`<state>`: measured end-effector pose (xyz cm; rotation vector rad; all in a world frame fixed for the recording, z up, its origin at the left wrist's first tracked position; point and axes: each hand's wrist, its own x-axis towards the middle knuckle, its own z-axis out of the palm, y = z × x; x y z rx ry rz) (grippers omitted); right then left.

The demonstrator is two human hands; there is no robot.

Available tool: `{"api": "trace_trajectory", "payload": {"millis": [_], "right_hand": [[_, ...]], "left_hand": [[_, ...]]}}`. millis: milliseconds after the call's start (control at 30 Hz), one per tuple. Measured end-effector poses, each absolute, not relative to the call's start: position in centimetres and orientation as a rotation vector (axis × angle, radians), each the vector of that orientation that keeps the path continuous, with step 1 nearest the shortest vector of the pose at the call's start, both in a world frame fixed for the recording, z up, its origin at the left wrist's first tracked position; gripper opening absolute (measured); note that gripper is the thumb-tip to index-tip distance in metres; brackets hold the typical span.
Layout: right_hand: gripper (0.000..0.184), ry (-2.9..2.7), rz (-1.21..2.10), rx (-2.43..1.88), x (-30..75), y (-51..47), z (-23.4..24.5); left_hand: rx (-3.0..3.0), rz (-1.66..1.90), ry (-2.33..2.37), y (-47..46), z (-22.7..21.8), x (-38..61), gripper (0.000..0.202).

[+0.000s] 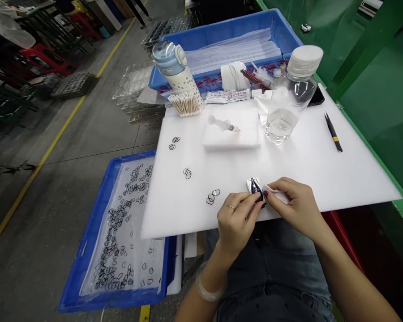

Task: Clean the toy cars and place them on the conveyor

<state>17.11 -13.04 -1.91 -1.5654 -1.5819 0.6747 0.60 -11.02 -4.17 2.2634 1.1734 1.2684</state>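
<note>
My left hand [237, 219] is closed on a small glossy dark piece [255, 188] with a pointed end, over a small white block or pad [249, 182] near the front edge of the white foam board [298, 174]. Beside it, my right hand [293, 201] pinches a soft white wipe [278, 193] close to the dark piece. Several thin black rings [210, 198] lie left of my hands, with more black rings [187, 173] further off. Behind them, a small dropper bottle [225, 124] with an orange tip rests on a white foam block [231, 141].
A blue tray [87, 228] of scattered black rings stands at lower left. Along the back are a blue bin [218, 33], a flask [177, 71], cotton swabs [184, 103], a tube [228, 96] and a clear bottle [282, 120]. Tweezers [333, 132] lie at right.
</note>
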Motion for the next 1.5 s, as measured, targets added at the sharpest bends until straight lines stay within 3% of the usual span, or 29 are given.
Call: {"api": "trace_trajectory", "payload": {"millis": [500, 733, 1000, 1500], "right_hand": [[0.011, -1.626, 0.720, -1.619, 17.3, -12.6, -1.7], [0.015, -1.660, 0.569, -1.674, 16.8, -12.8, -2.5], [0.019, -1.531, 0.816, -1.586, 18.1, -13.4, -1.7], [0.014, -1.494, 0.818, -1.629, 17.9, -13.2, -1.9]], "left_hand": [[2.007, 1.059, 1.229, -10.4, -3.6, -0.4, 0.031], [2.027, 1.018, 1.205, -10.3, -3.8, -0.7, 0.032], [2.017, 0.866, 1.150, -9.6, -3.0, -0.6, 0.033], [2.016, 0.823, 1.164, -9.6, -2.7, -0.7, 0.037]]}}
